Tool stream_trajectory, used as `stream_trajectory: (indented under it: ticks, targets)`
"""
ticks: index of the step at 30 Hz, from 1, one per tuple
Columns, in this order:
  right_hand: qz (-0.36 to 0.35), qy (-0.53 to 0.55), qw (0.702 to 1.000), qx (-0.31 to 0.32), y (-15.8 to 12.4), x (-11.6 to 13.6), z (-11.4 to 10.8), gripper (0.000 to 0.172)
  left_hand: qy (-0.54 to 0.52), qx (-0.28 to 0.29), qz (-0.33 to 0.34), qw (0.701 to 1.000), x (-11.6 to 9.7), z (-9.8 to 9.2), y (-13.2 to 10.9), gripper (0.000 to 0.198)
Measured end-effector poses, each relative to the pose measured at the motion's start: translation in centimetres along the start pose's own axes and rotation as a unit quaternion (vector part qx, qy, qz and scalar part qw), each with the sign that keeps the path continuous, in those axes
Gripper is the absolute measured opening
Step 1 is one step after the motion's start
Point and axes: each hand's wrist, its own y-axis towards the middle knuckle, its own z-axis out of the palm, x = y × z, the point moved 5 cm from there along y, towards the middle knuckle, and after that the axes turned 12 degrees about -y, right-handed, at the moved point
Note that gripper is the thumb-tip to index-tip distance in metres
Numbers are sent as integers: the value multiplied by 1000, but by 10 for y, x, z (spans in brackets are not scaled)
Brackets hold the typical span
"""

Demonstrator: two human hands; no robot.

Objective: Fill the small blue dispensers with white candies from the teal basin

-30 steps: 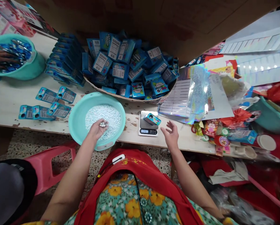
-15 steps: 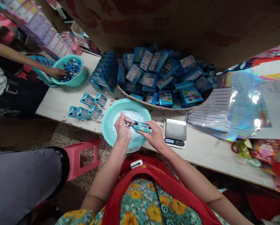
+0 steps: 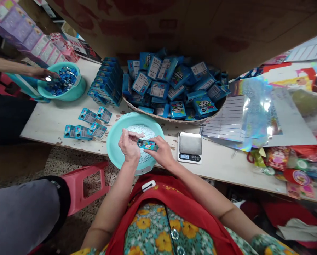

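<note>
My right hand (image 3: 161,151) grips a small blue candy box (image 3: 148,145) by its right end; a dark round hole shows at its left end. Beside that end is my left hand (image 3: 130,146), palm turned up and fingers stretched out; I make out nothing held in it. Both hands are above a turquoise basin (image 3: 113,136) with many small white candies (image 3: 144,131) in it. Right of the basin lies a small digital scale (image 3: 190,144), its display lit. Several blue boxes (image 3: 97,129) lie flat on the table to the left.
A large cardboard box (image 3: 171,123) full of blue boxes stands behind the basin, next to a stack of blue boxes (image 3: 105,82). At far left, another person's hand (image 3: 43,73) reaches into a turquoise tub (image 3: 77,88). Shiny sheets (image 3: 235,117) and a pink stool (image 3: 79,184) flank me.
My left hand has gone from closed around white candies beside the box's hole to fingers stretched out. The other person's hand has lifted toward the tub's left rim. The view has shifted right.
</note>
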Motion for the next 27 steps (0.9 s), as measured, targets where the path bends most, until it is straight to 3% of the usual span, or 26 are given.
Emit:
stream_trajectory:
  ticks: [3, 5, 6, 7, 10, 11, 12, 16, 18, 21, 25, 27]
  targets:
    - [12, 46, 999, -14, -7, -5, -21, 34, 41, 7, 35, 999, -6, -7, 7, 34]
    - [34, 60, 997, -45, -19, -18, -48, 35, 165, 41, 23, 985, -1, -27, 15, 31]
    - [53, 55, 995, -68, -27, -28, -63, 35, 264, 76, -5, 961, 7, -40, 19, 29]
    - [76, 44, 992, -95, -36, -43, -78, 36, 378, 120, -46, 917, 18, -55, 20, 27]
    - [151, -18, 971, -185, -64, -100, -114, 40, 634, 227, -161, 721, 57, -105, 12, 34]
    - [169, -35, 962, -211, -71, -120, -120, 42, 665, 250, -184, 680, 69, -116, 6, 39]
    - [181, -43, 956, -228, -77, -139, -123, 43, 669, 268, -200, 664, 80, -122, 0, 41]
    - [205, -36, 951, -229, -86, -190, -117, 46, 591, 318, -236, 704, 109, -112, -18, 20]
    - [208, -27, 953, -217, -88, -196, -115, 52, 560, 326, -258, 717, 113, -104, -18, 12]
    - [205, -34, 952, -225, -98, -194, -126, 64, 520, 310, -296, 739, 104, -102, -12, 18]
    - [254, -30, 931, -261, -130, -205, -150, 50, 336, 176, -347, 858, 76, -112, 1, 29]
    - [279, -30, 925, -257, -146, -214, -157, 42, 217, 142, -348, 901, 64, -111, 6, 31]
